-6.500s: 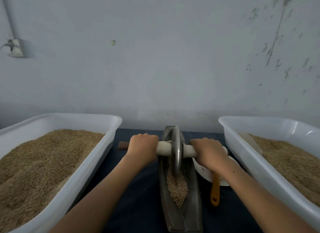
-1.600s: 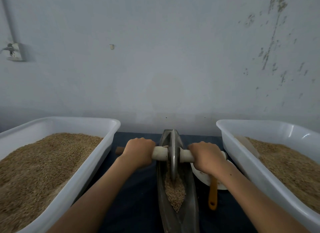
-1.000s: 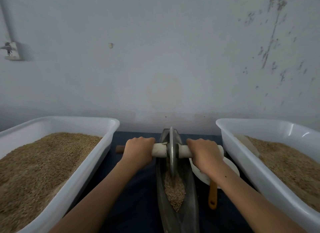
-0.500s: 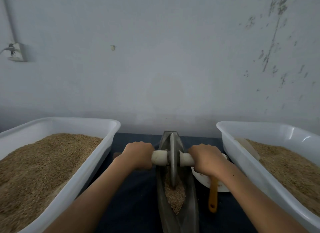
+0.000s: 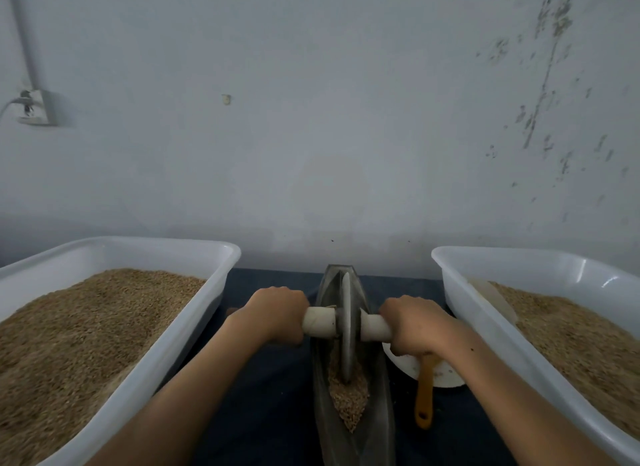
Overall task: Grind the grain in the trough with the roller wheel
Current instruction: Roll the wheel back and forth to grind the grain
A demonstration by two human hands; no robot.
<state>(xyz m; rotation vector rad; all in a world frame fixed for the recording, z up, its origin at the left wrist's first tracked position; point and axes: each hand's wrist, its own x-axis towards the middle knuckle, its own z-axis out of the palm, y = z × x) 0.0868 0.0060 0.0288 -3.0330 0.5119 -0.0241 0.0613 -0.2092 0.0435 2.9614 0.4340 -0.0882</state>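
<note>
Head view shows each grip clamped on the white axle handle (image 5: 347,324): the left hand (image 5: 277,315) and the right hand (image 5: 412,327) wrap it on either side of the roller wheel (image 5: 346,327), likely so the load stays even and the disc upright. Its edge sits in the narrow metal trough (image 5: 377,413), biting into the grain (image 5: 349,396) heaped toward the near end. White tubs of grain (image 5: 221,278) flank it on the dark bench (image 5: 270,396); a yellow-handled tool (image 5: 424,393), perhaps a brush, lies across a white dish (image 5: 408,365).
</note>
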